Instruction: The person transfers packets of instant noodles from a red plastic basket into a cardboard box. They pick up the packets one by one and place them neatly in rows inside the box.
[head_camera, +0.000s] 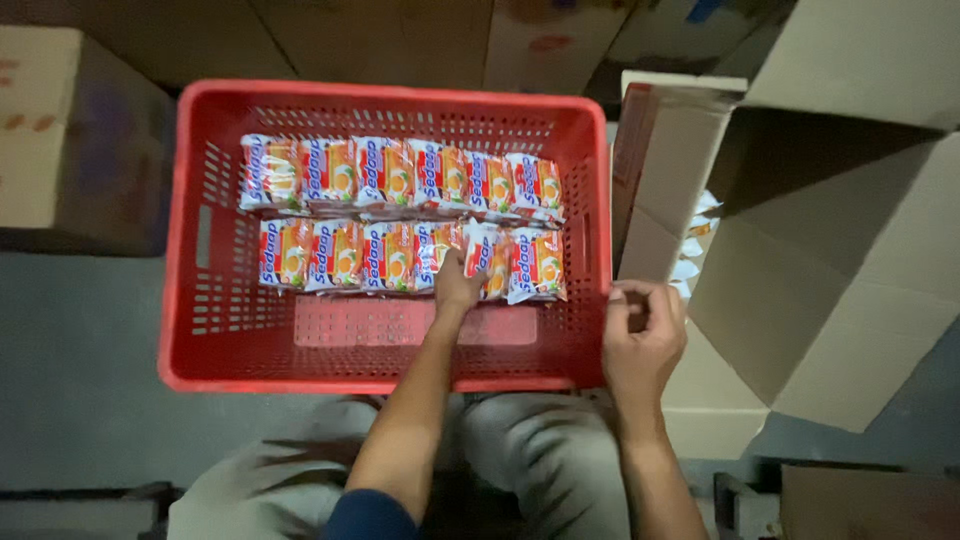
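Grey concrete floor (80, 370) spreads under us, with brown cardboard boxes (70, 130) stacked at the far and left edges. We sit with a red perforated plastic crate (215, 340) just in front of our knees. Inside it, small glossy noodle packets printed in white, orange and blue (330, 172) stand in two rows across the far half; the near half of the crate floor is bare. Our left hand (456, 285) reaches into the crate and pinches one tilted packet (480, 250) near the right end of the near row, fingers closed on its lower edge. Our right hand (642, 335) rests at the crate's right rim, fingers curled in loosely; we cannot tell whether it grips anything. To the right, touching the crate, a large open cardboard carton (830, 290) stands with flaps spread, pale packets (690, 265) showing in its opening.
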